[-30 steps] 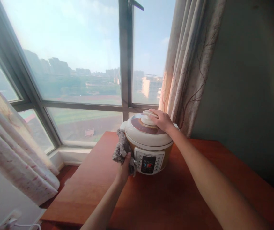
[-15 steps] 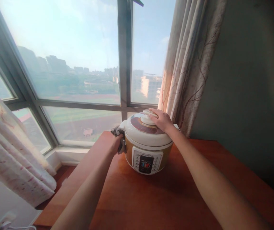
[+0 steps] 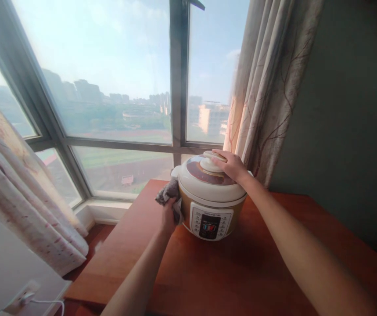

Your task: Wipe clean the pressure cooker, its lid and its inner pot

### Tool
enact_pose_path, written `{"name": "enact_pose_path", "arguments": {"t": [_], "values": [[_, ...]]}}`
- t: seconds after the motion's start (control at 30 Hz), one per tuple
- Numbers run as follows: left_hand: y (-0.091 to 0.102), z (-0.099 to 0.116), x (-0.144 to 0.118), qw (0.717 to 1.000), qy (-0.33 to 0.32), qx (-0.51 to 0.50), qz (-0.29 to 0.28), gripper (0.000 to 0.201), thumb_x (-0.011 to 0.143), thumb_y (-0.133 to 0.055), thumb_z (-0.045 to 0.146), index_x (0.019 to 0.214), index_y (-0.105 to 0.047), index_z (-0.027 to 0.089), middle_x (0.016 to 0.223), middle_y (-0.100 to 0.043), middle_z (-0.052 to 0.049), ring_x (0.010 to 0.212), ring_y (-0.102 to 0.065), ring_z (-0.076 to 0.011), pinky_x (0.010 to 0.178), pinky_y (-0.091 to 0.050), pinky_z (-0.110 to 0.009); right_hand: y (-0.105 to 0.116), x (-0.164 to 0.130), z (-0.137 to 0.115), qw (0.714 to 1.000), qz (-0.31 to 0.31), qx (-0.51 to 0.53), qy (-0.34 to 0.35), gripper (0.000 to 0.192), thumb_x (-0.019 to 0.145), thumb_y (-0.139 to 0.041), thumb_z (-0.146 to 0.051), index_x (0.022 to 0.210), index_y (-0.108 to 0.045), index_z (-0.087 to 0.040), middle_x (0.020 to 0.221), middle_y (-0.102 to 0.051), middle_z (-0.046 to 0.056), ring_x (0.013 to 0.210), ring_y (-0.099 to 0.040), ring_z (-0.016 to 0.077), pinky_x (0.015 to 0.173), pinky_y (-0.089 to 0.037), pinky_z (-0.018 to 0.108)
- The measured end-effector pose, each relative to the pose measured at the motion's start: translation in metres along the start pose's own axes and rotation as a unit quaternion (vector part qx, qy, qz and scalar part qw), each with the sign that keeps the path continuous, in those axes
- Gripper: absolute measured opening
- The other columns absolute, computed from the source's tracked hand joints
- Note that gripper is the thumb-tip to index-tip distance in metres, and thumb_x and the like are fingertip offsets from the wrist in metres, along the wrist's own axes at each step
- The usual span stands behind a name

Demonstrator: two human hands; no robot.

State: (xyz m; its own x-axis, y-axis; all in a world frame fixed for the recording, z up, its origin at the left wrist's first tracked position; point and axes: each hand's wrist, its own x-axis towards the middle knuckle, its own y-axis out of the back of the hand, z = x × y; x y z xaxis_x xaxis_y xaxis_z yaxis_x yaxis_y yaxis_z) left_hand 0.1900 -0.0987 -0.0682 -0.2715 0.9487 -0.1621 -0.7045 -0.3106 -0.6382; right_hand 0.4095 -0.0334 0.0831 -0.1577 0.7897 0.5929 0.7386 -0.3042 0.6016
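A: Where does the cooker (image 3: pixel 212 197) stand?

B: Upright on the wooden table (image 3: pixel 208 276), near the window (image 3: pixel 119 70), its control panel (image 3: pixel 211 223) facing the person.

A: And the left hand (image 3: pixel 167 215)?

B: It clutches a bunched grey cloth (image 3: pixel 168 189) at the cooker's left side, just below the side handle (image 3: pixel 175 171).

A: What about the right hand (image 3: pixel 233 166)?

B: It grips the knob (image 3: pixel 210 164) on top of the lid (image 3: pixel 213 188), its fingers curled over the edge.

A: Is the lid on?

B: Yes, it sits on the cooker.
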Motion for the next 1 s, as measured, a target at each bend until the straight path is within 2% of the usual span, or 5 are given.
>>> {"name": "enact_pose_path", "arguments": {"t": [0.17, 0.27, 0.47, 0.57, 1.0], "values": [[0.020, -0.022, -0.070, 0.997, 0.022, 0.067, 0.007, 0.038, 0.070, -0.072, 0.052, 0.087, -0.068, 0.018, 0.064, -0.068, -0.003, 0.072, -0.070, -0.0254, 0.060, -0.056, -0.032, 0.000, 0.000, 0.001, 1.000, -0.004, 0.006, 0.011, 0.038, 0.087, -0.062, -0.033, 0.123, -0.068, -0.020, 0.126, -0.069, 0.006, 0.117, -0.063, 0.0223, 0.106, -0.044, 0.036], [0.017, -0.024, -0.098, 0.967, -0.163, 0.185, -0.063, 0.039, 0.071, -0.073, 0.049, 0.100, -0.074, 0.023, 0.102, -0.074, -0.010, 0.116, -0.062, -0.0315, 0.094, -0.052, -0.040, 0.000, 0.000, 0.001, 1.000, -0.006, 0.005, 0.013, 0.038, 0.087, -0.061, -0.033, 0.123, -0.068, -0.021, 0.126, -0.069, 0.005, 0.117, -0.063, 0.0223, 0.106, -0.045, 0.036], [-0.036, 0.016, -0.093, 0.687, -0.480, 0.505, -0.206, 0.068, 0.072, -0.064, 0.035, 0.140, -0.056, 0.032, 0.159, -0.034, 0.000, 0.150, -0.016, -0.0378, 0.120, -0.010, -0.054, 0.000, 0.000, 0.002, 1.000, -0.007, 0.002, 0.018, 0.039, 0.088, -0.061, -0.032, 0.124, -0.067, -0.020, 0.127, -0.068, 0.006, 0.119, -0.062, 0.0225, 0.106, -0.045, 0.036], [-0.062, 0.046, -0.070, 0.634, -0.502, 0.548, -0.213, 0.079, 0.064, -0.068, 0.028, 0.142, -0.054, 0.029, 0.156, -0.040, -0.002, 0.148, -0.022, -0.0371, 0.121, -0.008, -0.050, 0.000, 0.002, 0.004, 1.000, -0.010, -0.007, 0.028, 0.039, 0.088, -0.061, -0.033, 0.125, -0.067, -0.021, 0.127, -0.068, 0.007, 0.119, -0.062, 0.0227, 0.106, -0.045, 0.036], [-0.102, 0.109, 0.055, 0.912, -0.160, 0.332, -0.177, 0.037, 0.067, -0.081, 0.020, 0.102, -0.070, 0.011, 0.091, -0.073, -0.006, 0.087, -0.066, -0.0278, 0.081, -0.053, -0.036, 0.001, 0.000, 0.000, 0.999, 0.000, -0.028, 0.023, 0.038, 0.088, -0.063, -0.032, 0.124, -0.068, -0.019, 0.125, -0.069, 0.008, 0.117, -0.063, 0.0237, 0.104, -0.046, 0.037]]}}
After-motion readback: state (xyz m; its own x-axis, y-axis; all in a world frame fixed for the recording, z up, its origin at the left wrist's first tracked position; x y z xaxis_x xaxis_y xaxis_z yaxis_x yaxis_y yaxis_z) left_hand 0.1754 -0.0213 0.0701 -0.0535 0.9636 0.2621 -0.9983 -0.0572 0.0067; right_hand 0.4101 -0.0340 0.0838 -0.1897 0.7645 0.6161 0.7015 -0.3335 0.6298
